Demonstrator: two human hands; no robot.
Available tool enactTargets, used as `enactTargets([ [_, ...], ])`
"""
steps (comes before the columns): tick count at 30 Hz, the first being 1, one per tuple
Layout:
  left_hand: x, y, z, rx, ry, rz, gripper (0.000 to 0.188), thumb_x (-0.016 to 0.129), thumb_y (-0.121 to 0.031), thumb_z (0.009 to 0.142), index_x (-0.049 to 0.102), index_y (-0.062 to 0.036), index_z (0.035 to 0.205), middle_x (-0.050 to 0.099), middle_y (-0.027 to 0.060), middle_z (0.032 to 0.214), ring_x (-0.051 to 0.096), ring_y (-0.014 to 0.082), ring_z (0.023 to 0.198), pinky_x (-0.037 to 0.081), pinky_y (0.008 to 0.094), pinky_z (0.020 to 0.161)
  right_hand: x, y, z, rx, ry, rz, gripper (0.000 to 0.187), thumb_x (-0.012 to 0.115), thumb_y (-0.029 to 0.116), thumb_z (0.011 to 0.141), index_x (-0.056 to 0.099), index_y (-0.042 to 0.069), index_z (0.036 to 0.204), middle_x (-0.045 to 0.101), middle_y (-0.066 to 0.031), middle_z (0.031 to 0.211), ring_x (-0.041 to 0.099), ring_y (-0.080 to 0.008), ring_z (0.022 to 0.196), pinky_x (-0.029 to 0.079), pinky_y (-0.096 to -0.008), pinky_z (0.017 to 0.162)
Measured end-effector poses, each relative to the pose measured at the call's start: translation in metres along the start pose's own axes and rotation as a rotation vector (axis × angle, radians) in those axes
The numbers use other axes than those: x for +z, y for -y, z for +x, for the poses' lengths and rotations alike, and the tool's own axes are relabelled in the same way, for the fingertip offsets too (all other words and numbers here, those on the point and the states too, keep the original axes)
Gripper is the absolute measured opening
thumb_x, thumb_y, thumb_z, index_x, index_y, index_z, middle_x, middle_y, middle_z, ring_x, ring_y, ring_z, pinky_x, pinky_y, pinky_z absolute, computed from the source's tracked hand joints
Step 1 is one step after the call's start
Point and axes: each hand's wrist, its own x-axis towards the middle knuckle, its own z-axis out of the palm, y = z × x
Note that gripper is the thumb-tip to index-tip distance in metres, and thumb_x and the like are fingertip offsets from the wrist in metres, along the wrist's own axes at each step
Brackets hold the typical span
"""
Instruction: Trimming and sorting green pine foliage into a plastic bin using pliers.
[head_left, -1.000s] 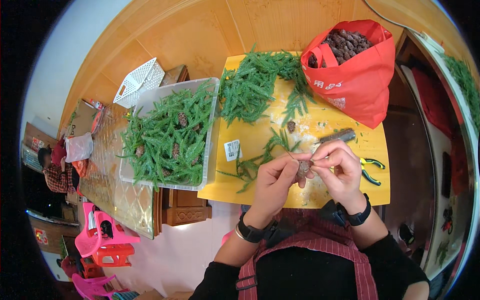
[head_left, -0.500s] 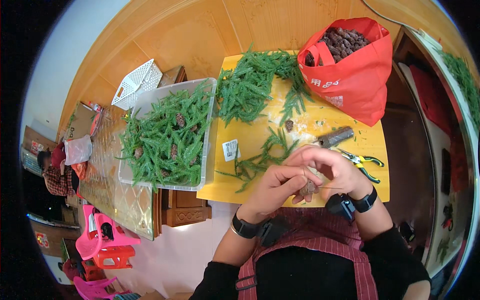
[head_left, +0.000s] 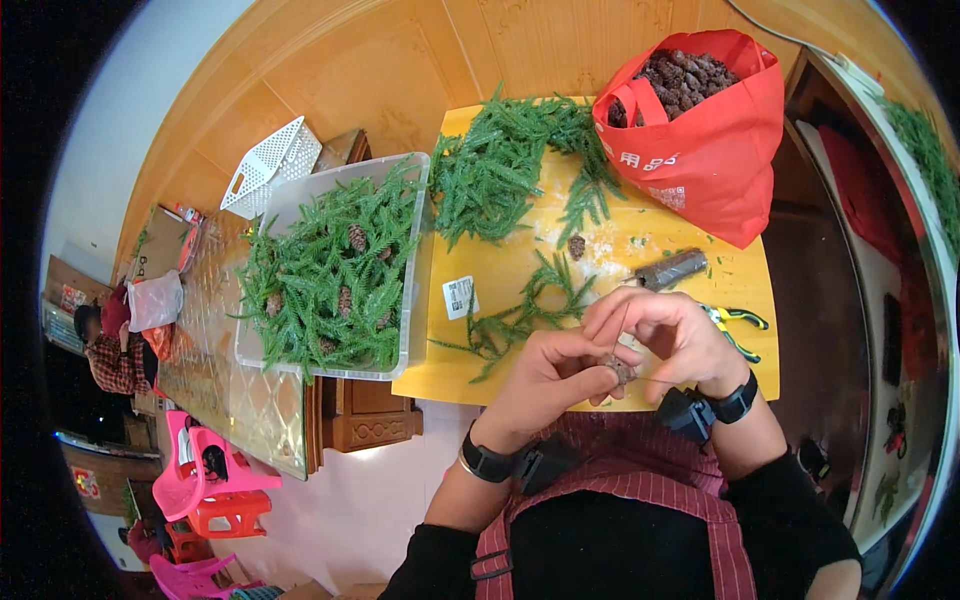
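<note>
My left hand (head_left: pixel 560 382) pinches a small brown pinecone (head_left: pixel 622 371) between thumb and fingers, low over the front edge of the yellow board. Above the cone, my right hand (head_left: pixel 690 338) has its fingers bent and pressed together on a thin dark wire (head_left: pixel 619 328) that rises from the cone. Part of the cone is hidden by the fingers. Just right of my right hand lie pliers (head_left: pixel 742 318) with yellow-and-black handles, their jaws mostly covered by that hand. A dark wrapped bundle (head_left: pixel 672 269) rests behind it, and a loose pinecone (head_left: pixel 576 247) farther back.
A red bag (head_left: pixel 725 165) full of pinecones stands at the back right. Green sprigs (head_left: pixel 490 175) lie heaped behind, with a thinner sprig (head_left: pixel 520 318) and a white label (head_left: pixel 459 297) nearer. To the left is a clear bin (head_left: pixel 408 320) of greenery and cones.
My right hand has shifted slightly and covers more of the pliers. Its fingers have drawn closer together around the upright wire. The left hand keeps hold of the pinecone, which has turned a little.
</note>
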Motion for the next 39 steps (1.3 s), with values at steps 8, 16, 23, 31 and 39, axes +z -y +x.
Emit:
enactTargets([
  [8,0.003,0.000,-0.002,-0.008,-0.001,0.010,0.019,0.059,-0.008,0.079,0.061,0.0011,0.096,0.062,0.0084,0.079,0.058,0.0120,0.066,0.044,0.0194,0.056,-0.002,-0.005,-0.005,0.090,-0.077,0.026,0.005,0.054,0.003,0.081,0.057,0.000,0.084,0.055,-0.0123,0.100,0.052,-0.0158,0.089,0.042,-0.0283,0.078],
  [16,0.006,0.006,0.000,0.068,-0.061,-0.019,0.013,0.057,-0.001,0.080,0.054,-0.0013,0.092,0.062,0.0103,0.084,0.061,0.0137,0.070,0.046,0.0214,0.056,0.001,-0.003,-0.001,0.012,-0.128,-0.099,0.006,0.052,0.006,0.085,0.053,0.002,0.082,0.054,-0.0111,0.097,0.052,-0.0111,0.081,0.043,-0.0238,0.071],
  [23,0.006,0.013,0.000,0.140,-0.072,0.036,0.010,0.056,-0.002,0.083,0.054,-0.0008,0.093,0.060,0.0048,0.082,0.059,0.0098,0.069,0.047,0.0207,0.056,0.008,0.005,-0.002,0.099,-0.201,-0.127,0.009,0.050,0.006,0.086,0.049,0.002,0.078,0.056,-0.0112,0.092,0.053,-0.0112,0.080,0.043,-0.0239,0.071],
  [31,0.003,0.015,0.002,0.165,-0.066,0.082,0.007,0.054,-0.001,0.083,0.053,0.0000,0.090,0.061,0.0103,0.083,0.060,0.0140,0.068,0.048,0.0230,0.055,0.013,0.012,-0.005,0.041,-0.230,-0.448,0.009,0.050,0.006,0.085,0.047,0.001,0.078,0.056,-0.0107,0.087,0.052,-0.0124,0.079,0.042,-0.0247,0.070],
  [39,0.005,0.017,0.002,0.183,-0.058,0.078,0.010,0.053,-0.001,0.083,0.052,0.0002,0.092,0.062,0.0145,0.086,0.062,0.0171,0.070,0.050,0.0247,0.056,0.014,0.005,-0.009,0.176,-0.277,0.027,0.007,0.045,0.008,0.089,0.047,0.001,0.087,0.054,-0.0081,0.095,0.051,-0.0085,0.079,0.043,-0.0230,0.071],
])
